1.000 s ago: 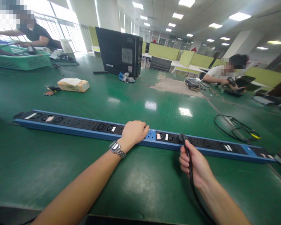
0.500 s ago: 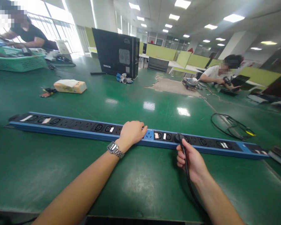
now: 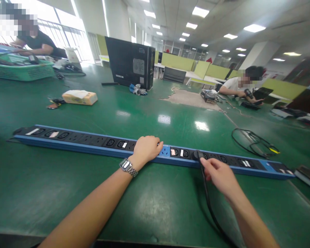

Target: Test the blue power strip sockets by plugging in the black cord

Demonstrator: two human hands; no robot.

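Observation:
A long blue and black power strip (image 3: 85,148) lies across the green table, its face lined with sockets and a few white stickers. My left hand (image 3: 146,148) is wrapped over its middle, beside a bright blue socket; a metal watch circles that wrist. Right of the centre, a black power plug (image 3: 197,155) sits at one of the sockets; whether it is fully seated I cannot tell. My right hand (image 3: 220,174) is closed with thumb and fingertips at the plug's near side, where its cord begins. The black cord (image 3: 208,203) hangs down from the plug toward the table's near edge.
Behind the strip stand a tissue pack (image 3: 79,97), a black computer case (image 3: 129,62) and gloves (image 3: 138,89). A coiled cable (image 3: 250,144) lies at right, near a dark flat object (image 3: 308,177). A green basket (image 3: 23,70) is far left. Two other people work across the table.
My right hand has turned, its lower fingers coming off the cord and tucking in beside the plug. My left hand stays on the strip. The view has shifted slightly.

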